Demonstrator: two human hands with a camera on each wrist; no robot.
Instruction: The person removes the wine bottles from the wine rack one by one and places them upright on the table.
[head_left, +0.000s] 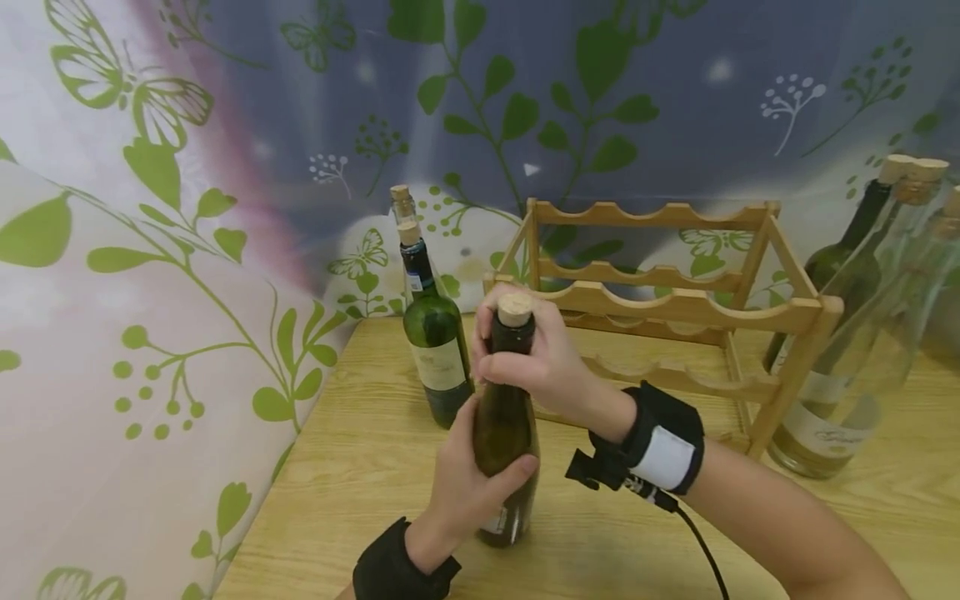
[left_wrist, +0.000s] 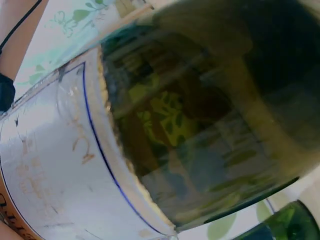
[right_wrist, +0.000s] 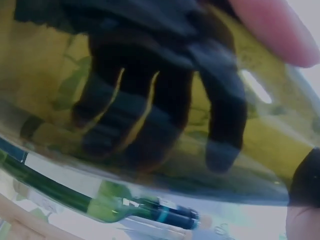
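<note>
A dark wine bottle stands roughly upright over the wooden table, a cork in its mouth. My left hand grips the bottle's body, thumb across the front. Higher up, my right hand holds the neck just below the cork, its fingers wrapped behind. The left wrist view is filled by the bottle's glass and its pale label. In the right wrist view, fingers appear dark through the yellow-green glass. A green corked bottle is just behind my left hand.
A wooden wine rack stands behind my right hand. Several corked bottles, including a clear one, stand at its right. Behind the green bottle shows a clear bottle neck. A leaf-patterned curtain borders the table.
</note>
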